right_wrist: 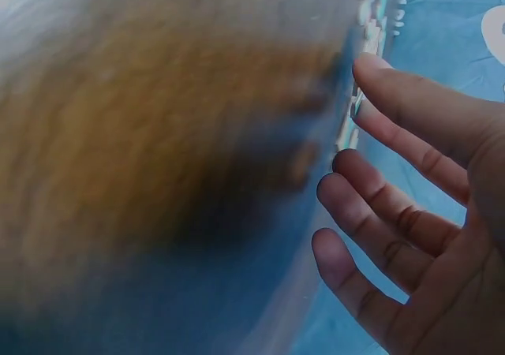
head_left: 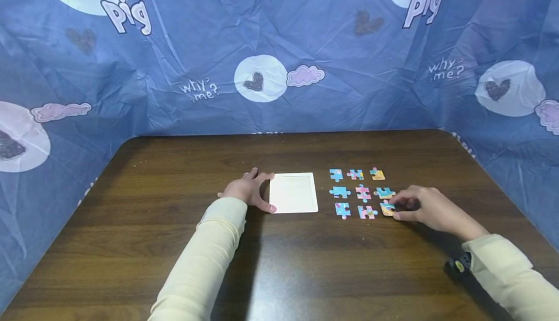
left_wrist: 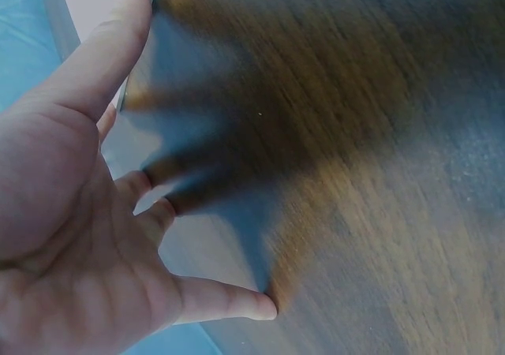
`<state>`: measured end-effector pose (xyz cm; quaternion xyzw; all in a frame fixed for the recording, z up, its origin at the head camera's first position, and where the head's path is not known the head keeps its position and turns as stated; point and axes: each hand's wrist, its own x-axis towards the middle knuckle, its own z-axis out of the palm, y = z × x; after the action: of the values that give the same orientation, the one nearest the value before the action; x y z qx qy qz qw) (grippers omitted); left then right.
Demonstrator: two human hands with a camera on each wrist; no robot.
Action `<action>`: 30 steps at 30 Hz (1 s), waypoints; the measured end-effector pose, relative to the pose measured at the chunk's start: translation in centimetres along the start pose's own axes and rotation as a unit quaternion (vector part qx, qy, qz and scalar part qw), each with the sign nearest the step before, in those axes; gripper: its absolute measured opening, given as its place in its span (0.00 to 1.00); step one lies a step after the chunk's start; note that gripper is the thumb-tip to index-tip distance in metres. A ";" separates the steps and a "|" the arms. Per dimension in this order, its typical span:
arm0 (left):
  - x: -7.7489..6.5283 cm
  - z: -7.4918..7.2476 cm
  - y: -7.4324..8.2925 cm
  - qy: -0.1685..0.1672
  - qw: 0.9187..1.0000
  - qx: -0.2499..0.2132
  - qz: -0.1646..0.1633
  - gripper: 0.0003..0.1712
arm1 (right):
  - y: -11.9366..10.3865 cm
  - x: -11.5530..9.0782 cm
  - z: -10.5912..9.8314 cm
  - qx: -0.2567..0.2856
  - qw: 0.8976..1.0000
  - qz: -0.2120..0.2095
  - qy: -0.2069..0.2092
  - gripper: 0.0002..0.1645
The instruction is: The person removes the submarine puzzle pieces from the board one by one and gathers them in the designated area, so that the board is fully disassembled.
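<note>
A shallow square white puzzle tray (head_left: 293, 194) lies on the table. My left hand (head_left: 250, 191) is spread at its left side, thumb and index fingertips touching the two left corners. In the left wrist view, the other fingers of the left hand (left_wrist: 87, 237) reach out over the wood. My right hand (head_left: 425, 209) pinches the nearest right jigsaw piece (head_left: 386, 209), orange and blue, between thumb and index finger. Just behind it lies a blue-and-orange piece (head_left: 384, 193). In the right wrist view, the right hand (right_wrist: 418, 189) has its remaining fingers slightly bent.
Several more jigsaw pieces lie in rows between tray and right hand, including a pink piece (head_left: 363, 193) and a light blue one (head_left: 339, 192). A brown wooden table (head_left: 305, 267) carries everything. Blue printed cloth (head_left: 209, 49) hangs along its back and sides.
</note>
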<state>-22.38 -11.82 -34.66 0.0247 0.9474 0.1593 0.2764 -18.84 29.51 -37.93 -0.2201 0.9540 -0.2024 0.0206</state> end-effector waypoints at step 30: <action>2.7 0.9 -1.0 -0.007 1.000 0.001 -0.015 0.61 | 0.6 -0.2 0.3 0.009 1.000 0.004 -0.010 0.20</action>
<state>-24.11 -12.11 -37.11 0.0120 0.9459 0.1540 0.2852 -18.90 29.93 -38.43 -0.2180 0.9527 -0.2091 0.0330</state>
